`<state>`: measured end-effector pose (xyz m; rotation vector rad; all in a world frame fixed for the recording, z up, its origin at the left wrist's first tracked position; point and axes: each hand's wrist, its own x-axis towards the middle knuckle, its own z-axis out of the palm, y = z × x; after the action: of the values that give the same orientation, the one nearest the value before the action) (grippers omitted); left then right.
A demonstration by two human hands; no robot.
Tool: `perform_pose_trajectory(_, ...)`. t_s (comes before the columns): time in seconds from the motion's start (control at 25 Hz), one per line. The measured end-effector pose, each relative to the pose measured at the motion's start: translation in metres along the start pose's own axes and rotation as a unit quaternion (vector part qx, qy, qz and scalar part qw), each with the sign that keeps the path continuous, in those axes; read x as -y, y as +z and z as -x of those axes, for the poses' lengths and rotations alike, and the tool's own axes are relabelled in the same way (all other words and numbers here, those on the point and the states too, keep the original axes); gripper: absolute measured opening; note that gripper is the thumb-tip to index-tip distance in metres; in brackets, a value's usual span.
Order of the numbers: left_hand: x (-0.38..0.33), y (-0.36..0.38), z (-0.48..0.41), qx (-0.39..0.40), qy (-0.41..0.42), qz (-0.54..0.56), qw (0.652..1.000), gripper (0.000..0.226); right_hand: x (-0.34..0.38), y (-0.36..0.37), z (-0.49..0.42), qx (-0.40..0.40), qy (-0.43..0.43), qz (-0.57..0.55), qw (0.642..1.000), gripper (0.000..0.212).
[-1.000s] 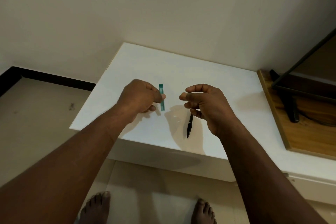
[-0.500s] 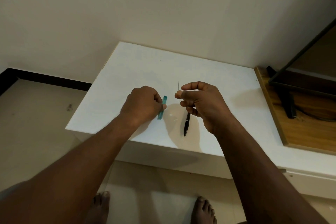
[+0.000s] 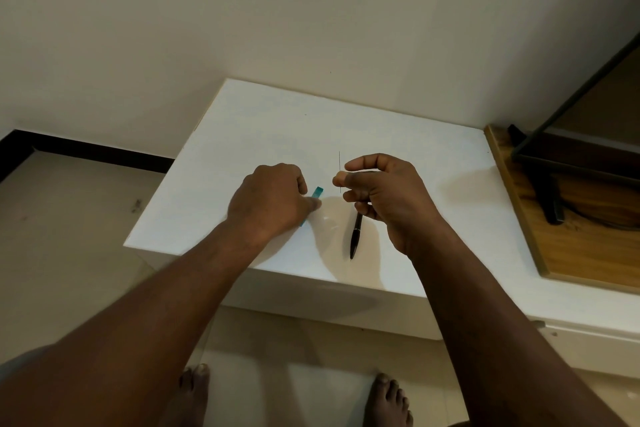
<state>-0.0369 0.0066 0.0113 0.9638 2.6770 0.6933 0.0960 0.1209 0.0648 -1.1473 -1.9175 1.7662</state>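
Teal stick [image 3: 317, 192] pinched by left hand [image 3: 270, 201], grip curled; thin needle [image 3: 339, 161] upright, pinched by right hand [image 3: 381, 194], beside left grip, not touching; black pen [image 3: 356, 236] on table [image 3: 277, 121] beneath right grip; joining seemingly pending.

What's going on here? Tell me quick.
A person stands at a white table, working with both hands. The left hand grips a teal tube, tilted, low over the tabletop. The right hand pinches a thin rod upright, just right of the tube; it is too fine to tell what it is. The two are close but apart. A pen lies on the table below the right hand, untouched.
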Motion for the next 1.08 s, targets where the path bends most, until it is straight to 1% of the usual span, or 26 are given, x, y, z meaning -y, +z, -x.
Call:
perform_pose_trajectory(0.16, -0.006, -0.001, 0.007, 0.011, 0.013, -0.06, 0.998, 0.035, 0.0, 0.0, 0.0, -0.003, 0.0, -0.001, 1.0, 0.018)
perform_pose_trajectory(0.28, -0.01, 0.0, 0.01, 0.015, 0.001, -0.073, 0.997, 0.033, 0.0, 0.0, 0.0, -0.001, -0.002, -0.002, 1.0, 0.018)
perform_pose_trajectory(0.68, -0.008, -0.012, 0.005, 0.011, -0.029, -0.07, 0.997, 0.023, 0.0, 0.001, 0.0, -0.007, -0.002, 0.002, 1.0, 0.019)
perform_pose_trajectory(0.92, -0.002, -0.01, 0.002, 0.0, -0.022, -0.054, 0.998, 0.018, 0.001, 0.001, 0.001, -0.006, -0.004, 0.006, 1.0, 0.019)
perform_pose_trajectory(1.0, 0.002, -0.009, 0.0, 0.003, -0.011, -0.038, 0.999, 0.028, 0.001, 0.001, 0.001, -0.007, -0.004, 0.009, 1.0, 0.019)
perform_pose_trajectory(1.08, 0.007, -0.011, -0.004, 0.033, 0.006, -0.035, 0.999, 0.044, 0.002, 0.001, 0.001, -0.008, -0.003, 0.009, 1.0, 0.019)
